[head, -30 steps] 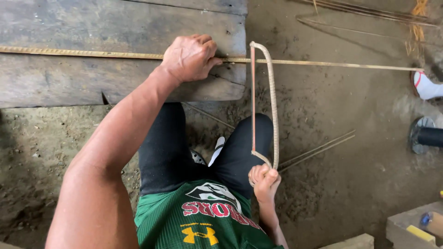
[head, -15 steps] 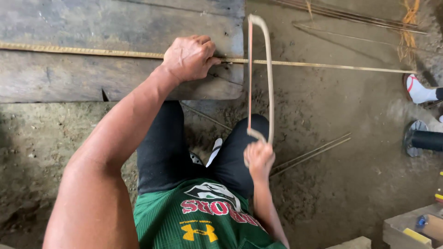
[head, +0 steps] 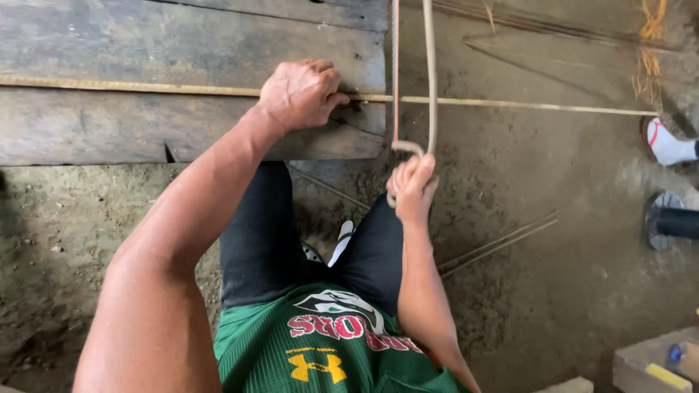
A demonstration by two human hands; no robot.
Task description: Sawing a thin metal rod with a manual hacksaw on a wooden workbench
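Note:
A long thin steel rod (head: pixel 510 105) lies across a weathered wooden plank bench (head: pixel 145 44) and sticks out to the right over the dirt floor. My left hand (head: pixel 302 93) presses the rod down on the plank near its right end. My right hand (head: pixel 412 185) grips the handle of a hacksaw (head: pixel 428 80), whose frame runs up out of the top of the view. The saw's blade crosses the rod just past the plank's edge.
Several loose rods (head: pixel 502 244) lie on the dirt floor to the right. Another person's white shoe (head: pixel 666 145) and a dark boot (head: pixel 673 222) are at the right edge. A wooden box corner (head: pixel 655 364) shows at the bottom right. More rods (head: pixel 553 29) lie at the top right.
My right hand has pushed the hacksaw forward, away from me, so its frame now runs off the top. The left hand has stayed on the rod.

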